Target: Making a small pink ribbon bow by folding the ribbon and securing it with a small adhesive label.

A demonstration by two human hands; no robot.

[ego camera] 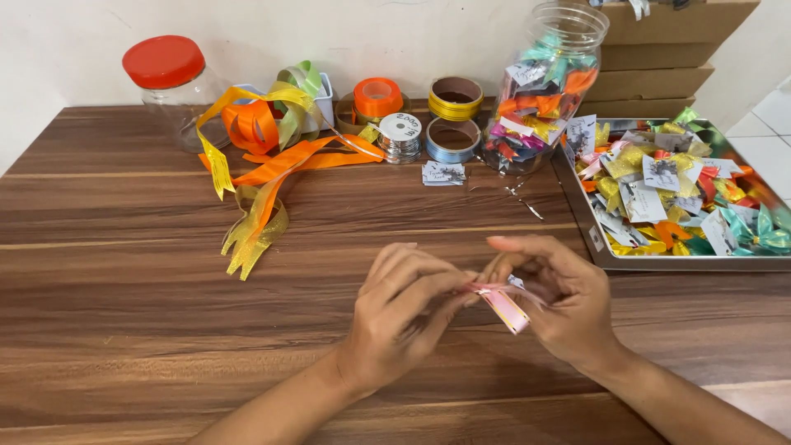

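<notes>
Both hands met over the wooden table (pixel 124 272), well in front of the metal tray (pixel 587 235). The left hand (pixel 395 317) and the right hand (pixel 560 301) each pinched one end of a small pink ribbon (pixel 504 306) between fingertips. The ribbon looked light, thin, limp and probably slick, best held by its middle fold. Bare wood lay open to the left of the tray. The table's near edge was out of view. The tray's rim stood close beside the right hand.
</notes>
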